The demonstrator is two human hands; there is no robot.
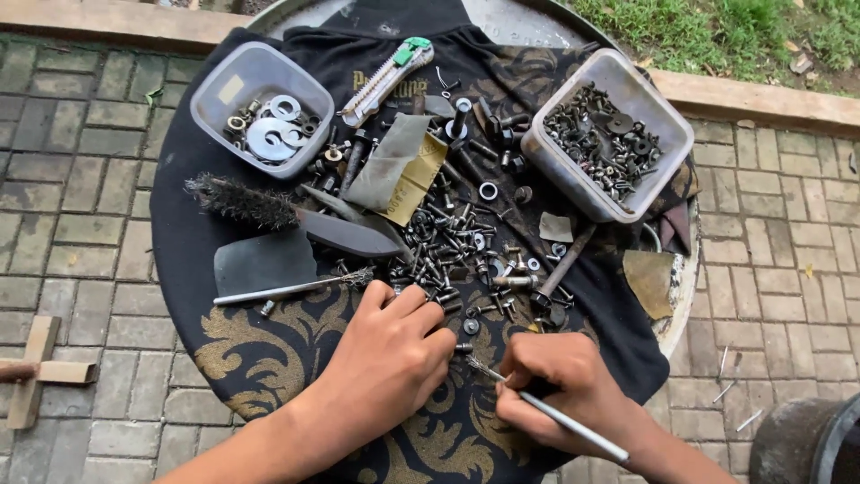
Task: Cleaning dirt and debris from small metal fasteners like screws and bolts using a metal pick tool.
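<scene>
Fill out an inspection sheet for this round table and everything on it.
Surface: round table under a black cloth with gold pattern.
Job's things: thin brush in the right hand; small bolt at the left hand fingertips.
Clutter: loose screw pile, tub of washers, tub of screws, utility knife, wire brush, sandpaper.
Grips: both hands closed, pinching.
Cables: nothing seen.
Surroundings: brick paving, grass, wooden piece.
</scene>
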